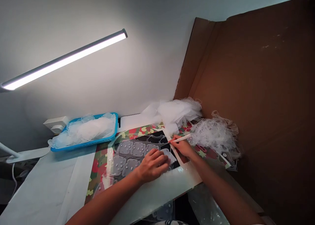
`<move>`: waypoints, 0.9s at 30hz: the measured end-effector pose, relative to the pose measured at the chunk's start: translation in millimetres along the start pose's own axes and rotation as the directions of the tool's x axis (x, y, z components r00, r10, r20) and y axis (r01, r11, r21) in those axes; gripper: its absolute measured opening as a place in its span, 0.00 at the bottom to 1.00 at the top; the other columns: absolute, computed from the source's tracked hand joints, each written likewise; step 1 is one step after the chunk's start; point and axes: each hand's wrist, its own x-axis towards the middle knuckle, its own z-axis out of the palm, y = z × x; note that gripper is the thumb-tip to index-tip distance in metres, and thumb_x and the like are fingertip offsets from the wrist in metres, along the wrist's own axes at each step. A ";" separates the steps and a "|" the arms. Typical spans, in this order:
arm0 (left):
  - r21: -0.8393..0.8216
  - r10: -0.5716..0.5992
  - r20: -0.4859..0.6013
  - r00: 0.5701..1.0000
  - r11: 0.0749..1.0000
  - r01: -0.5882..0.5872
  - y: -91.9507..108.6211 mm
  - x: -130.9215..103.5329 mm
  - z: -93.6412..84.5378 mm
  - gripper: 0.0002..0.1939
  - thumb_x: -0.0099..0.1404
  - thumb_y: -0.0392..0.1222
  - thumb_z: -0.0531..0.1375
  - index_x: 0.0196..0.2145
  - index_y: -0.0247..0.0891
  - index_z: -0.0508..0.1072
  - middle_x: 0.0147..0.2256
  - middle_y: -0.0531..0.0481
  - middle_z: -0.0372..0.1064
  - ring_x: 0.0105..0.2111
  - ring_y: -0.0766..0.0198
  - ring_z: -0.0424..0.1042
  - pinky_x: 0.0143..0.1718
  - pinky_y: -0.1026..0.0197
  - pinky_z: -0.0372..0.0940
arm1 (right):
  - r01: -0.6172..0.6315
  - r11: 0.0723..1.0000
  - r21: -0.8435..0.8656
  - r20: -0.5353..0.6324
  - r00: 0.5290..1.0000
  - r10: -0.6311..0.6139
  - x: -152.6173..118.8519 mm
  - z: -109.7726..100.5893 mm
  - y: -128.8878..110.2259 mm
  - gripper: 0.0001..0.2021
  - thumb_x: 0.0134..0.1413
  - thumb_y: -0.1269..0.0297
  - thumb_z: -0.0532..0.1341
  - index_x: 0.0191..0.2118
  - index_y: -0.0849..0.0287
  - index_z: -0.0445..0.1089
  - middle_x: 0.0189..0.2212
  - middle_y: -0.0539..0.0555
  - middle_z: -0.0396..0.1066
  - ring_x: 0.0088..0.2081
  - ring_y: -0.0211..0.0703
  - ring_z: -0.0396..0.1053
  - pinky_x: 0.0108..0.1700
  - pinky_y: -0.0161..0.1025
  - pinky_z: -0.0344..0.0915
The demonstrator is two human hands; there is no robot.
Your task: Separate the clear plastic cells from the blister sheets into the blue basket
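My right hand [182,146] is closed around a slim white pen-like tool [183,138]. The tool's thin tip points left, over the sheet; I cannot make out what kind of tip it is. My left hand [154,165] has its fingers curled over the edge of a translucent plastic piece [169,155], and its fingertips are partly hidden. Beneath both hands lies a clear sheet of rounded-square shapes [125,148] with small dots, on a black ground. My left hand covers part of that sheet.
A blue tray [85,143] of translucent pieces sits at the left. Behind the sheet is a white stack [177,111] of thin pieces. Stringy clear offcuts [216,136] heap up at right, against tall cardboard [251,80]. A lit lamp bar [66,59] hangs above left.
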 end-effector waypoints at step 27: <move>0.325 -0.493 0.512 0.703 0.869 0.373 -7.0 -68.1 -56.7 0.23 0.70 0.50 0.54 0.61 0.49 0.62 0.66 0.37 0.50 0.36 0.55 0.76 0.38 0.53 0.69 | 0.438 0.874 -0.209 0.313 0.877 -0.365 -32.1 76.4 -38.8 0.07 0.57 0.70 0.57 0.28 0.56 0.63 0.35 0.52 0.69 0.39 0.45 0.66 0.44 0.42 0.61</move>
